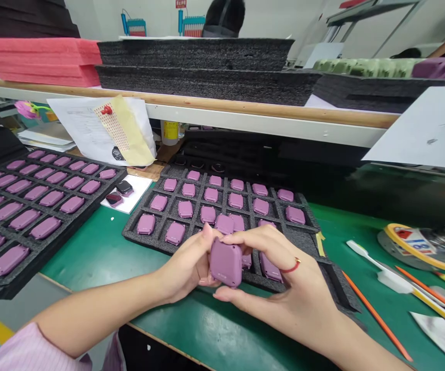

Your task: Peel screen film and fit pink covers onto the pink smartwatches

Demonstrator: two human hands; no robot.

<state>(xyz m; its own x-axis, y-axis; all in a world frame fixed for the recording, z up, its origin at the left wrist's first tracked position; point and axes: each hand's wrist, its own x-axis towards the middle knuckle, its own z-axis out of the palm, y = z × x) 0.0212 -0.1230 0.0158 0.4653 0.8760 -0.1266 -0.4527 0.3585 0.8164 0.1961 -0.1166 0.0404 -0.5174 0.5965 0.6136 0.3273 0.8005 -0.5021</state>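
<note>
While the left hand (187, 263) and right hand (280, 273) are clamping a mauve rounded-square device (225, 263) between them by its edges, leaving its face showing, they are hovering above a black foam tray (132, 232), which is keeping matching devices (185, 208) separated on the green table (91, 257).

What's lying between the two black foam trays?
In the head view, a white card with two small devices on it, resting on the green mat.
</note>
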